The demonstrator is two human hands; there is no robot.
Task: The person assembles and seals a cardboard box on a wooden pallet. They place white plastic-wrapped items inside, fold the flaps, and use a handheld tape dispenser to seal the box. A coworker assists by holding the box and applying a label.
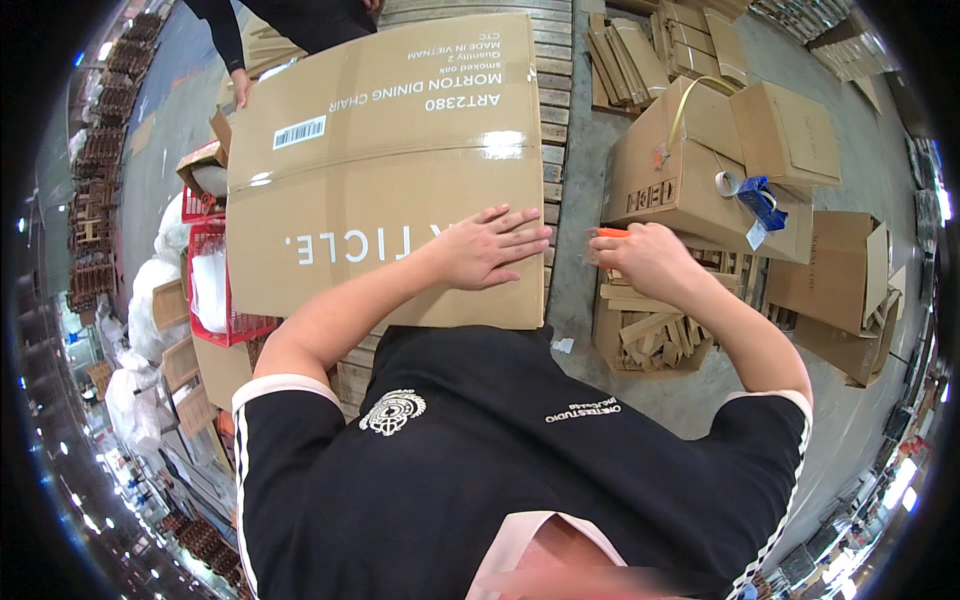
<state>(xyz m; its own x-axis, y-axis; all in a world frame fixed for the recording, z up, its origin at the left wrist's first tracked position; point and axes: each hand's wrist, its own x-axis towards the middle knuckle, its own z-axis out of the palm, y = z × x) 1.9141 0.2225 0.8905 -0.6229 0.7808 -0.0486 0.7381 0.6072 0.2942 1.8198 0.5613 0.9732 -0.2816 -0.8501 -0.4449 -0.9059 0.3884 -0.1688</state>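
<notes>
A large brown carton (380, 190) lies in front of me, with white print, a barcode label and a glossy strip of clear tape across its top. My left hand (495, 248) rests flat on the carton near its right edge, fingers spread toward that edge. Off to the right of the carton, my right hand (648, 258) is closed around what looks like an orange utility knife (612, 233); its tip is blurred. At the far left corner, a co-worker's hand (240, 88) touches the carton's edge.
Right of me stands another carton (650, 165) bearing a blue tape dispenser (762, 205), a tape roll (726, 184) and a yellow strap (685, 105). Below it sits a box of cardboard scraps (655, 345). Red crates (235, 325) stand left. Slats (553, 60) run beneath the large carton.
</notes>
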